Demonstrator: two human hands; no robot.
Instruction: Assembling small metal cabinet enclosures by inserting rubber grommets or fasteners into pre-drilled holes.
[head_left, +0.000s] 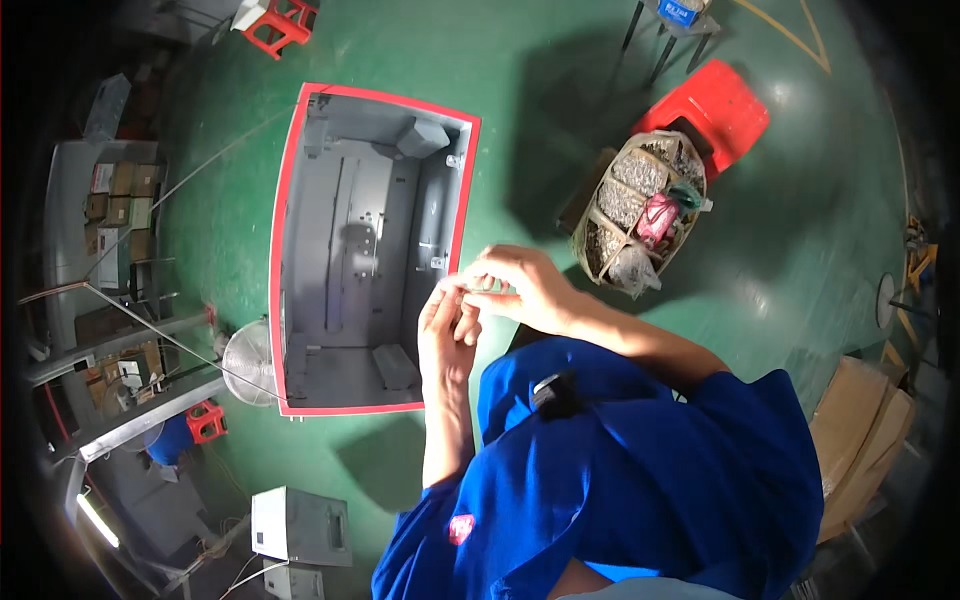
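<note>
My left hand [447, 325] and my right hand [525, 287] meet fingertip to fingertip beside the right edge of a grey metal cabinet [390, 225] with a red rim. Fingers of both hands are pinched together around something too small to make out. The cabinet lies with its open side up, and small brackets show along its inner right wall. Right of my hands, a divided container [610, 225] holds many small metal parts, a pink packet [657, 220] and a clear plastic bag [632, 270].
A red plastic stool [715, 110] is by the container. A round fan [250, 363] stands left of the cabinet, near shelves of boxes [125, 205]. A white machine [300, 525] sits at the lower left, and flattened cardboard [860, 430] lies at the right.
</note>
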